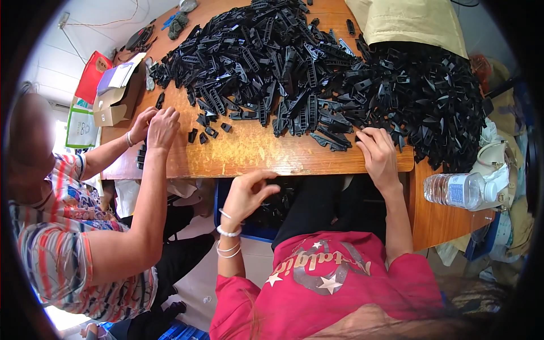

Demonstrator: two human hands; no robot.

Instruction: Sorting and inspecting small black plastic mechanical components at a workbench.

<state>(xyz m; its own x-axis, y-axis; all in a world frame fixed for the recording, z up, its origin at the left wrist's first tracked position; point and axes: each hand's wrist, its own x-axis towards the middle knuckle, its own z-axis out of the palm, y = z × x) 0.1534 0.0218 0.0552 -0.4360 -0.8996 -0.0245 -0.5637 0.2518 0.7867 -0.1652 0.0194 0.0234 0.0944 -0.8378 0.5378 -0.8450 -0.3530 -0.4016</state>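
A large heap of black plastic parts (255,51), many of them long with ladder-like slots, covers the back of the wooden table (243,156). At the near edge of the heap, my right hand (378,152) has its fingers bent together, the tips on a small black plastic part (357,137) that they mostly hide. My left hand (249,192) hangs just off the table's front edge with thumb and fingers apart and nothing visible between them. Below it, a blue bin (225,195) on my lap side holds more black parts, partly hidden by the hand.
A co-worker's hands (156,124) work at the left, near several small black pieces (209,132). Beyond them stands an open cardboard box (116,107). A beige sack (416,25) spills black parts at right. A clear plastic bottle (453,190) lies on the right-hand surface.
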